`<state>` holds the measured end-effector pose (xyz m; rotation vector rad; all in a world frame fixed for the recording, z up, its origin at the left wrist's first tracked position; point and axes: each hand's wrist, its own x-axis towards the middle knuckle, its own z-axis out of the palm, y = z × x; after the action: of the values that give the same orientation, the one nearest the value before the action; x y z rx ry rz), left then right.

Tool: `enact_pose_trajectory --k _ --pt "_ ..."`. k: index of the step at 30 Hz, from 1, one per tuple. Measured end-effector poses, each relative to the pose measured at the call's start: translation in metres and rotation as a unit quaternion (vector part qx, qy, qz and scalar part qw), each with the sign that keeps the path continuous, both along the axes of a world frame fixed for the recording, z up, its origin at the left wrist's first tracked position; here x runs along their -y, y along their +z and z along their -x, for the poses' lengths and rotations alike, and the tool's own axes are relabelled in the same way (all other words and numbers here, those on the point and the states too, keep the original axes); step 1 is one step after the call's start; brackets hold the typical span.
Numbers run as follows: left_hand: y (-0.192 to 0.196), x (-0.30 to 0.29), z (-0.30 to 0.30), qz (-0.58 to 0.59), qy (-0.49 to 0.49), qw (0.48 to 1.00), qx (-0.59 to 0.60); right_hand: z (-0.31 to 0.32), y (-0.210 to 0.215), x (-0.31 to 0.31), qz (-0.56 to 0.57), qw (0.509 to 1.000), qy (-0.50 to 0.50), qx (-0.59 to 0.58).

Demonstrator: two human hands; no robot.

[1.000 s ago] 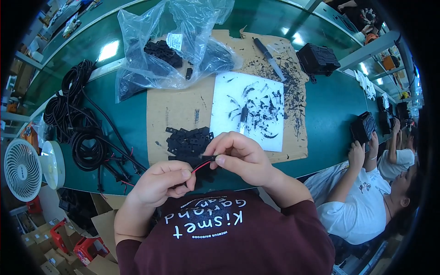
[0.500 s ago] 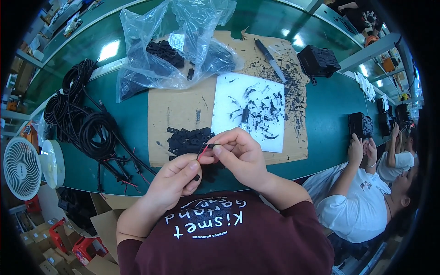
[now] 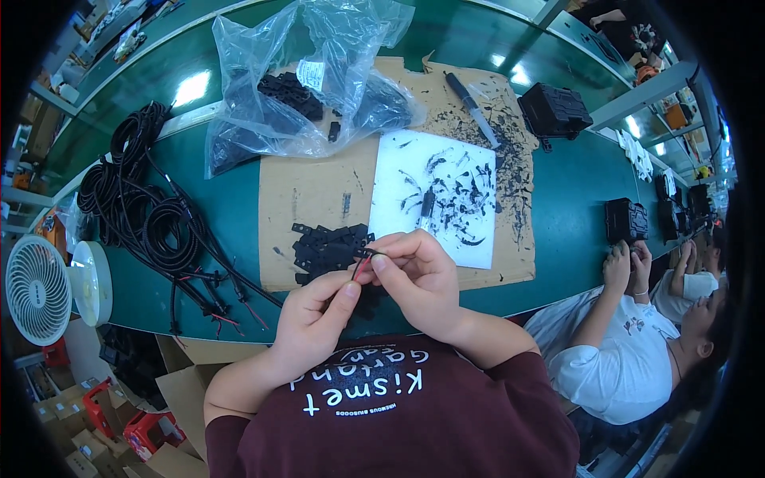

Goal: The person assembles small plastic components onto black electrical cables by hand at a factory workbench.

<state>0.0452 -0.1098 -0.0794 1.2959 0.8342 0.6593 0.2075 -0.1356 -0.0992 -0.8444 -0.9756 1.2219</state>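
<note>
In front of my chest, both hands meet over the cardboard's near edge. My left hand [image 3: 319, 312] is closed, thumb and fingers pinching the thin red and black wires [image 3: 361, 265] of a cable end. The fingertips of my right hand [image 3: 422, 279] are closed on a small black part [image 3: 370, 252] at the tips of those wires; my fingers partly cover it. Just beyond lies a pile of flat black plastic pieces [image 3: 328, 245]. A white board [image 3: 388, 171] smeared with black paste carries a short black stick [image 3: 427, 204].
Coiled black cables [image 3: 163, 227] lie left, near a white fan [image 3: 92, 283]. A clear plastic bag [image 3: 247, 119] of black parts sits on the cardboard's [image 3: 315, 179] far side, with a black-and-clear tube [image 3: 472, 109] right of it. Farther right are a black box [image 3: 555, 110] and a co-worker [image 3: 617, 358].
My left hand has shifted slightly right and up, nearer my right fingertips. The black piece that showed under my left hand is now out of sight.
</note>
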Motion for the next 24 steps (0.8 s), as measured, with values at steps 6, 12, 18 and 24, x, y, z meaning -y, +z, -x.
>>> enact_pose_trajectory --k 6,12,18,24 --pt "-0.002 0.001 -0.002 -0.064 0.015 0.998 -0.006 0.001 -0.007 0.001 -0.040 0.997 -0.020 0.060" --pt "0.007 0.002 -0.001 -0.074 -0.009 0.993 -0.087 0.003 -0.009 0.005 -0.042 0.992 -0.038 0.111" --pt "0.007 0.004 0.001 -0.055 -0.009 0.995 -0.087 0.006 -0.012 0.004 -0.050 0.991 -0.042 0.118" --pt "0.007 -0.002 0.009 0.055 -0.013 0.997 -0.056 -0.007 -0.011 -0.007 -0.162 0.948 -0.068 0.266"
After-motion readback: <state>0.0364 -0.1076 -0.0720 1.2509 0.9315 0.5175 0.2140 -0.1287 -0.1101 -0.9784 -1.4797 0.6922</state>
